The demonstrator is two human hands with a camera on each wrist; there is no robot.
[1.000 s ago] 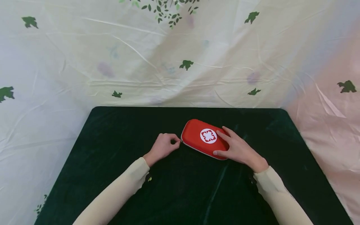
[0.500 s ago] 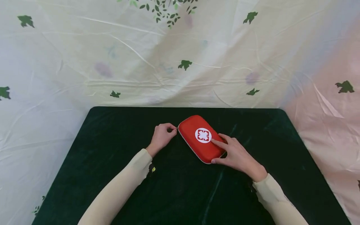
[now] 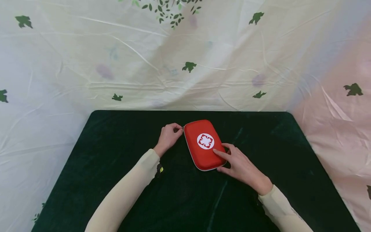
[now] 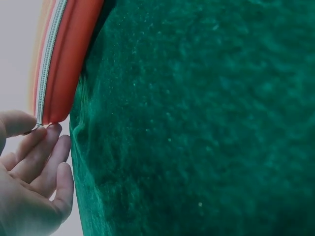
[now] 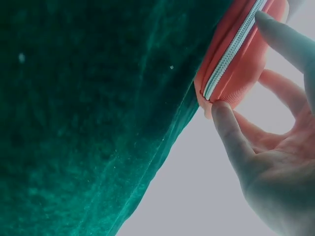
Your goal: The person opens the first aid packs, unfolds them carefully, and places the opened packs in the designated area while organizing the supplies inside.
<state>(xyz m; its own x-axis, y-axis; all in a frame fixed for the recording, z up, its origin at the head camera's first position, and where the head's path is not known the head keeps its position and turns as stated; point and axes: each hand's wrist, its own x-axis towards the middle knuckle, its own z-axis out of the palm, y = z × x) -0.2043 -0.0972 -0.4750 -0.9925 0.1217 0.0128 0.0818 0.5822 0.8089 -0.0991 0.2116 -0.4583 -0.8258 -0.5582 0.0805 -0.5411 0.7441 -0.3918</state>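
A red zippered first-aid case (image 3: 200, 154) with a white round emblem lies on the dark green cloth, its long side pointing toward the person. At its far left corner my left hand (image 3: 169, 137) pinches the zipper pull between thumb and forefinger. The left wrist view shows the silvery zipper (image 4: 47, 69) running up from that pull, its teeth closed along the visible side. My right hand (image 3: 240, 166) grips the near right corner of the case. In the right wrist view the thumb (image 5: 226, 123) presses near the zipper's end, and other fingers spread along the far side.
The green cloth (image 3: 116, 180) covers a table whose far edge runs just behind the case. Beyond it hangs a pale curtain (image 3: 145, 64) with green leaf prints, and a pinkish curtain stretch (image 3: 324, 129) hangs at the right.
The case has turned clockwise, its right end swinging toward the person. My left hand has moved up along with the pull at the corner, and the right hand has come nearer the person.
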